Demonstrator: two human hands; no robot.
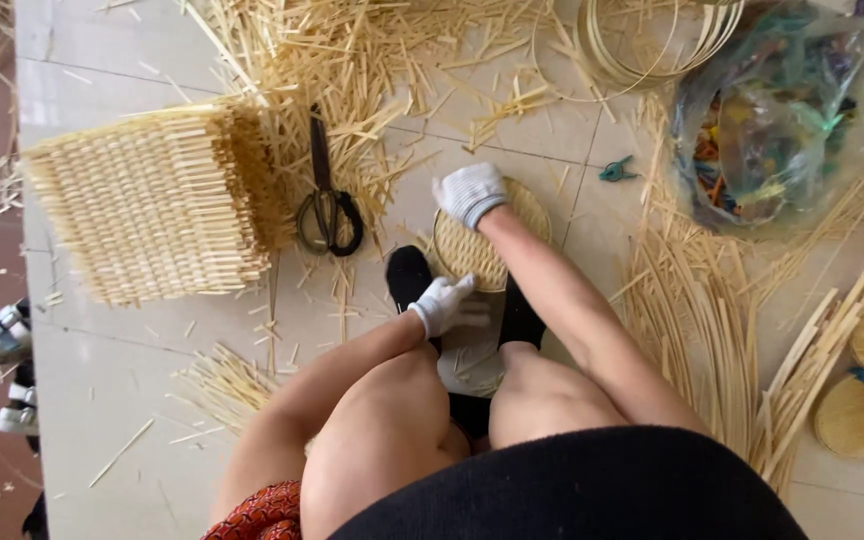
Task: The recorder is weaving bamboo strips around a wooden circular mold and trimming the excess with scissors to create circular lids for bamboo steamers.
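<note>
A: Woven disc point(482, 250): where, which way?

B: Flat on the floor tiles point(112, 390) before the feet, face up. Round, so no long axis I can tell.

A: Hands?

B: Both gloved. Right hand point(469, 192) lies on the disc's far edge, fingers curled over it. Left hand point(444, 303) at the near edge, fingers bent; whether it grips, I cannot tell.

A: Around it?

B: Scissors point(327, 205) just left, blades pointing away. Woven mat point(157, 205) further left. Loose bamboo strips point(352, 60) beyond; plastic bag point(777, 115) far right.

Scissors point(328, 200) left of woven disc point(487, 240); woven mat point(147, 205) further left; bag point(772, 120) right.
</note>
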